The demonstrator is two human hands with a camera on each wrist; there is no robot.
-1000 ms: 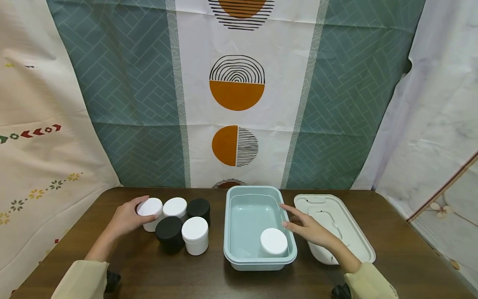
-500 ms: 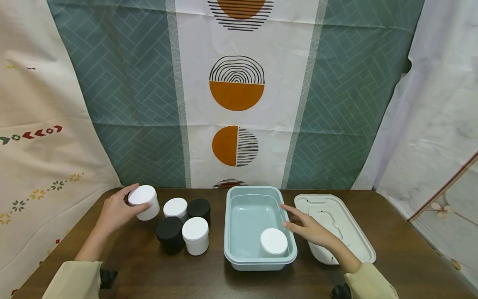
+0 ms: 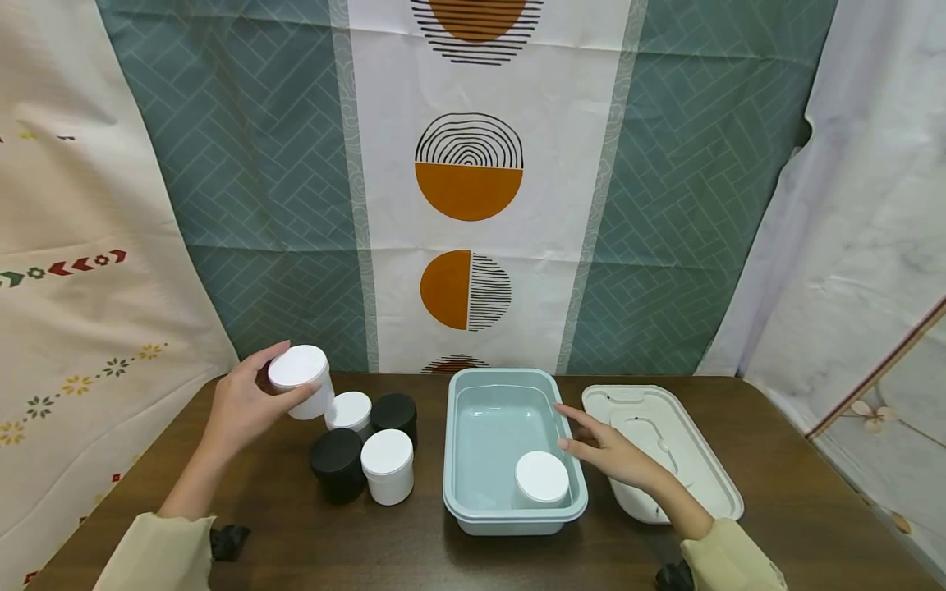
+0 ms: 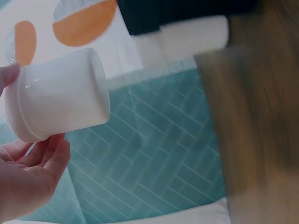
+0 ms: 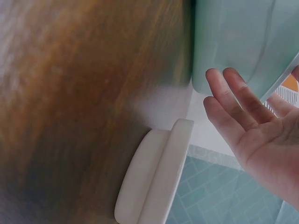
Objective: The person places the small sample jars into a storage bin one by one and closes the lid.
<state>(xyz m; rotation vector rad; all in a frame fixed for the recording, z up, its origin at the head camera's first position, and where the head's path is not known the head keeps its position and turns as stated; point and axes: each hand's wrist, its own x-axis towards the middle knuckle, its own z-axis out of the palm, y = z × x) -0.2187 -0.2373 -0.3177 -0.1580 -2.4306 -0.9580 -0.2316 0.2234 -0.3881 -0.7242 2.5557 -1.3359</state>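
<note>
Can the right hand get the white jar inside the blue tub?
Probably yes. The right hand is right beside the blue tub, holding nothing, and nothing covers the white jar, so it could likely just reach in.

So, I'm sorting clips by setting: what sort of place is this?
Probably a staged tabletop corner: patterned cloth hangs behind a wooden table bearing a blue bin and lidded jars.

Holding white jar (image 3: 302, 379) in left hand (image 3: 247, 402), raised off table (image 3: 332, 546), near two black jars (image 3: 338, 466) and two more white jars (image 3: 388, 469), all upright, bunched together. Got right hand (image 3: 609, 447) at right rim of blue tub (image 3: 479, 443). In tub: another white jar (image 3: 542, 480), upright, near-right corner. On table, right of tub: white lid (image 3: 661, 427). Behind: hung cloth (image 3: 392, 180), green side panels, white middle.
</note>
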